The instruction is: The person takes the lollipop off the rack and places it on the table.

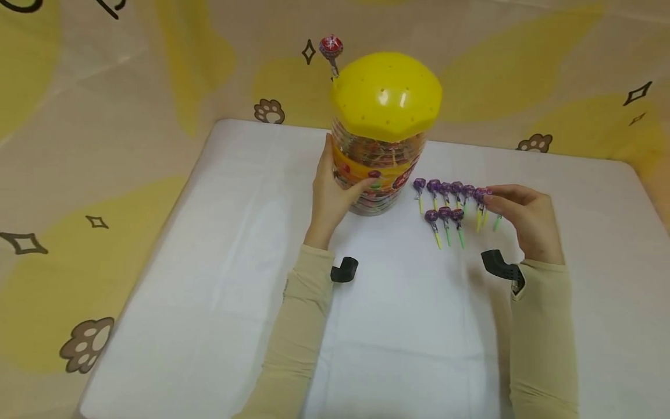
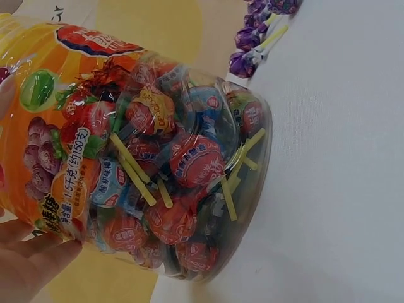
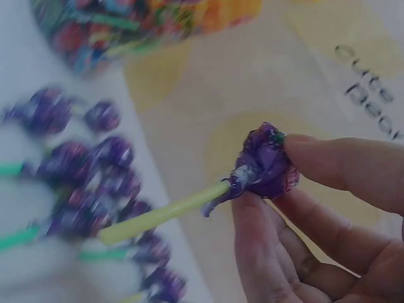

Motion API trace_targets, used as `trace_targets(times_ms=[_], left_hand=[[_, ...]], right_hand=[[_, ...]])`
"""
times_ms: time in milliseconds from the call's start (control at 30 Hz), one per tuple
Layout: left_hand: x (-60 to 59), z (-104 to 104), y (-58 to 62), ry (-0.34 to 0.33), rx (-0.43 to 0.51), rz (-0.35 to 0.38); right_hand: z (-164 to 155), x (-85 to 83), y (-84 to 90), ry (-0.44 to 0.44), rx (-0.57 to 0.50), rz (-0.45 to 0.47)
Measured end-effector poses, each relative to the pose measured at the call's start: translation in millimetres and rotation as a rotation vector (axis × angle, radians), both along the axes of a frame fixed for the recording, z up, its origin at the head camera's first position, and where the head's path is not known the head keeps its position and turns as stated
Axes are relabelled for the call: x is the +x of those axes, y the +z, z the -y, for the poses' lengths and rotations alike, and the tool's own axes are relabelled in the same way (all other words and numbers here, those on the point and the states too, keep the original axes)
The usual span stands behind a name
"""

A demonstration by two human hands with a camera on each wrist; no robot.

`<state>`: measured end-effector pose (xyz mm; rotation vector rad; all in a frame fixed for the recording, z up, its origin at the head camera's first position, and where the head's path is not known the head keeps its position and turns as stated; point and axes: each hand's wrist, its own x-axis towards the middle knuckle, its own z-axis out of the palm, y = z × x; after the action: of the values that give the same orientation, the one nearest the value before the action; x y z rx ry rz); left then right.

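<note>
My left hand [image 1: 330,198] grips the side of a large clear plastic jar [image 1: 378,162] with a yellow lid [image 1: 389,93], its thumb across the front of the label. In the left wrist view, wrapped lollipops with yellow sticks fill the jar's lower part. My right hand [image 1: 531,221] pinches a purple-wrapped lollipop [image 3: 268,161] by its head between thumb and fingers; its yellow stick points away from the hand. Left of that hand, several purple lollipops [image 1: 445,213] lie on the table in two rows, with yellow or green sticks.
A red-wrapped lollipop [image 1: 331,48] stands upright at the left edge of the jar's lid. White cloth covers the table [image 1: 251,233]. Behind and beside it hangs a beige and yellow patterned cloth [image 1: 497,75].
</note>
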<state>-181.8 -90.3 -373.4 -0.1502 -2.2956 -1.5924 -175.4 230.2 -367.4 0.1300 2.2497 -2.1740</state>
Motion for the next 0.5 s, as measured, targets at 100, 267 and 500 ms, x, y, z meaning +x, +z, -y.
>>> trace_targets(times_ms=[100,267,500], left_hand=[[-0.7,-1,-0.9,0.002,0.000,-0.003],[-0.4,1,3.7,-0.006,0.006,-0.002],[3.0,0,1.6,-0.017,0.017,0.013]], right_hand=[[-10,-3.1,-13.7,-0.001,0.153,0.058],[-17,-6.3,-25.2,0.022,0.340,0.128],[-20,-6.7,-42.2,0.009,0.478,0.144]])
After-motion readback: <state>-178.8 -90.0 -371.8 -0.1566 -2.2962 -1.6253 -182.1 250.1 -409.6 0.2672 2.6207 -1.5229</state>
